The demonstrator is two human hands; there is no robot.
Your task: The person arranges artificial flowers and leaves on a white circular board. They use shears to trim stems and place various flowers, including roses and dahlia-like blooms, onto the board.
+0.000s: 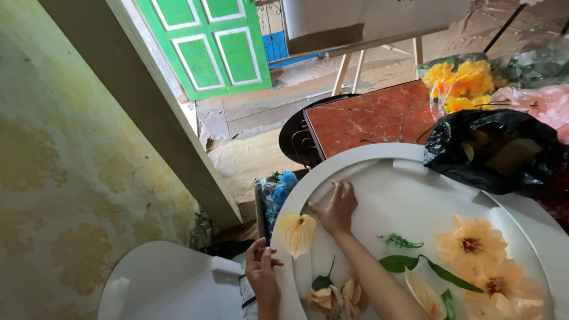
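A yellow-patterned wall fills the left of the scene, with a smaller white foam panel [160, 284] lying near its foot. Beyond it a green panelled door [207, 44] stands open onto a bare floor, where the wooden legs of a pale board on an easel [361, 29] rise at the far side.

The person's left hand [261, 272] grips the near-left rim of a large round white foam board [391, 189], fingers curled together over the edge, thumb on top. Just right of it, on the board's face, lies a cream fabric flower with an orange centre [296, 232]. The right hand [336, 208] rests flat beside that flower, palm down, fingers extended and slightly spread toward the far rim, the forearm running back across the board to the near edge.

Near the forearm sit two small peach blooms with a dark green leaf [335, 293]. Further right are a sprig of green fern [402, 241], long green leaves [432, 269] and large orange fabric flowers [483, 261] touching one another.

A bunch of blue artificial flowers [278, 192] shows just past the board's left rim. Behind the board stands a red marble-patterned tabletop [370, 118]. At the right, a crumpled black plastic bag [498, 151] overlaps the board's far rim, with a clear bag of yellow flowers [462, 83] and a pink plastic bag [542, 104] beyond it.
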